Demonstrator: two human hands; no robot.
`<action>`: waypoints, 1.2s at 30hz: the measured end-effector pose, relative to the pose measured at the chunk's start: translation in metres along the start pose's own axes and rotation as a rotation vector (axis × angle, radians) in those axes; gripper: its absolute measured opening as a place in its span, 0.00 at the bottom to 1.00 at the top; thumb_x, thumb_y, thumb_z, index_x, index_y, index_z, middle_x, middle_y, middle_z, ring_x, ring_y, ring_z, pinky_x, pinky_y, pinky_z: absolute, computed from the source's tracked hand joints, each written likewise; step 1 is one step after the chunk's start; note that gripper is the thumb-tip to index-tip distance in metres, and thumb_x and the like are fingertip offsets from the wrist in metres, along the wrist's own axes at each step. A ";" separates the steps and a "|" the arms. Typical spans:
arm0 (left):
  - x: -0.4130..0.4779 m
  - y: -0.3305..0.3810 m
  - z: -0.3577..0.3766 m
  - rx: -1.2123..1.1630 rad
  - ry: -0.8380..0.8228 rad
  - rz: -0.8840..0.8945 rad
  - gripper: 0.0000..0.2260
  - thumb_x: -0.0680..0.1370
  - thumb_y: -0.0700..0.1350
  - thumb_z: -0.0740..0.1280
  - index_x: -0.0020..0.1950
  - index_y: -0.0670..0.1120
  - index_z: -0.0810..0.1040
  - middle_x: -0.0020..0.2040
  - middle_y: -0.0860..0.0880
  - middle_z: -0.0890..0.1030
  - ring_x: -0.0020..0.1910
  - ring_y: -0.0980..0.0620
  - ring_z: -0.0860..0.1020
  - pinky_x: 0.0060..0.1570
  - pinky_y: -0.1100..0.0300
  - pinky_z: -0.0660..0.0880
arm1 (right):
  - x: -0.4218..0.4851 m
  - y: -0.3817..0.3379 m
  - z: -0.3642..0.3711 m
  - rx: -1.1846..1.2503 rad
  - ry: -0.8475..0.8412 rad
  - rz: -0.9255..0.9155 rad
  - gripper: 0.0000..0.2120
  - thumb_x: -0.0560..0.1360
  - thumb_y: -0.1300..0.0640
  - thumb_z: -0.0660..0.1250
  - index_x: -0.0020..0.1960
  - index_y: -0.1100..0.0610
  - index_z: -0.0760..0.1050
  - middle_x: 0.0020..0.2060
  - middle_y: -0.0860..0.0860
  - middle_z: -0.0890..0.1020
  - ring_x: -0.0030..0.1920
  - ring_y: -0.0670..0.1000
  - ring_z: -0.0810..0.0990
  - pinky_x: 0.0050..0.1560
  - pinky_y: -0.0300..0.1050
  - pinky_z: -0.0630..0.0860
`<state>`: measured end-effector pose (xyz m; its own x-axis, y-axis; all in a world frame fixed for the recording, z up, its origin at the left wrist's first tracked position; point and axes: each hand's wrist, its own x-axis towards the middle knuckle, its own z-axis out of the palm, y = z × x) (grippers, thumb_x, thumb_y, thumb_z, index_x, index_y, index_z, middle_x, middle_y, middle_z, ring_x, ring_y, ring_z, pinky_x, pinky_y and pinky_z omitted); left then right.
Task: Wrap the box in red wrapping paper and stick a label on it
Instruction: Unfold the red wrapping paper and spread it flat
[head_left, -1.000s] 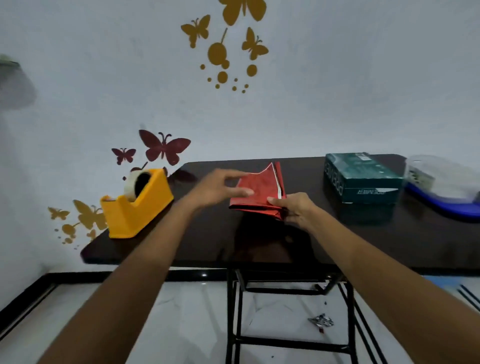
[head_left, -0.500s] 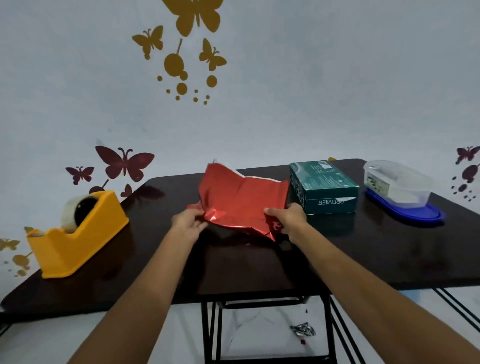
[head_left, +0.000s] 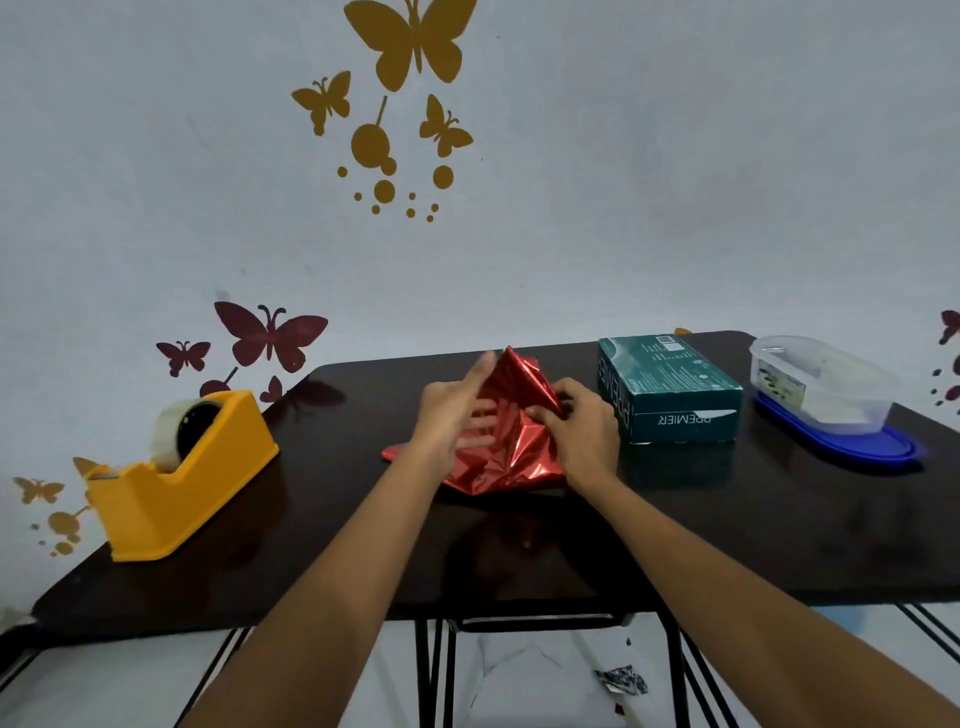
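A shiny red sheet of wrapping paper (head_left: 506, 457) lies crumpled and partly folded on the dark table (head_left: 519, 551), its far part standing up in a peak. My left hand (head_left: 451, 415) has straight fingers laid against the left face of that raised fold. My right hand (head_left: 582, 423) pinches the paper's right side with thumb and fingers. Just right of my right hand stands the green box (head_left: 675, 389), unwrapped, printed PREMIER on its near side. No label is visible.
A yellow tape dispenser (head_left: 182, 473) with a clear roll sits at the table's left end. A clear plastic container on a blue lid (head_left: 826, 400) stands at the far right. Scraps of foil (head_left: 621, 680) lie on the floor under the table.
The paper, spread wide between both hands half a second ago, is now gathered into an upright fold. My hands have come closer together, the left one moving up against the paper.
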<state>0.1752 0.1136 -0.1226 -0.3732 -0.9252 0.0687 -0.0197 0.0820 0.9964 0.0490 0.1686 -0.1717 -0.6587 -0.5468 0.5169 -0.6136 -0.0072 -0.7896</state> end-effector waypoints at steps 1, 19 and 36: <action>0.000 0.004 0.007 -0.009 -0.053 -0.046 0.17 0.73 0.54 0.71 0.51 0.42 0.77 0.43 0.44 0.81 0.42 0.47 0.82 0.43 0.50 0.81 | -0.002 -0.001 0.001 -0.018 -0.024 -0.043 0.07 0.70 0.53 0.73 0.45 0.53 0.77 0.38 0.47 0.82 0.40 0.49 0.80 0.42 0.46 0.76; 0.030 -0.041 -0.070 -0.645 0.471 -0.282 0.23 0.76 0.26 0.54 0.71 0.35 0.64 0.58 0.37 0.76 0.56 0.42 0.77 0.54 0.49 0.74 | 0.012 0.015 0.001 0.891 0.194 0.870 0.02 0.75 0.65 0.67 0.44 0.60 0.75 0.48 0.60 0.80 0.40 0.55 0.80 0.31 0.48 0.79; 0.033 0.000 0.012 0.210 -0.081 0.001 0.21 0.73 0.62 0.66 0.54 0.45 0.76 0.52 0.47 0.78 0.53 0.46 0.76 0.56 0.47 0.74 | -0.006 0.009 -0.006 0.388 -0.228 0.242 0.15 0.67 0.72 0.71 0.38 0.53 0.74 0.38 0.50 0.81 0.46 0.53 0.80 0.50 0.50 0.79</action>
<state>0.1520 0.0873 -0.1207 -0.4463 -0.8930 0.0575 -0.2087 0.1663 0.9637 0.0446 0.1764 -0.1800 -0.6236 -0.7396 0.2532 -0.2198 -0.1449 -0.9647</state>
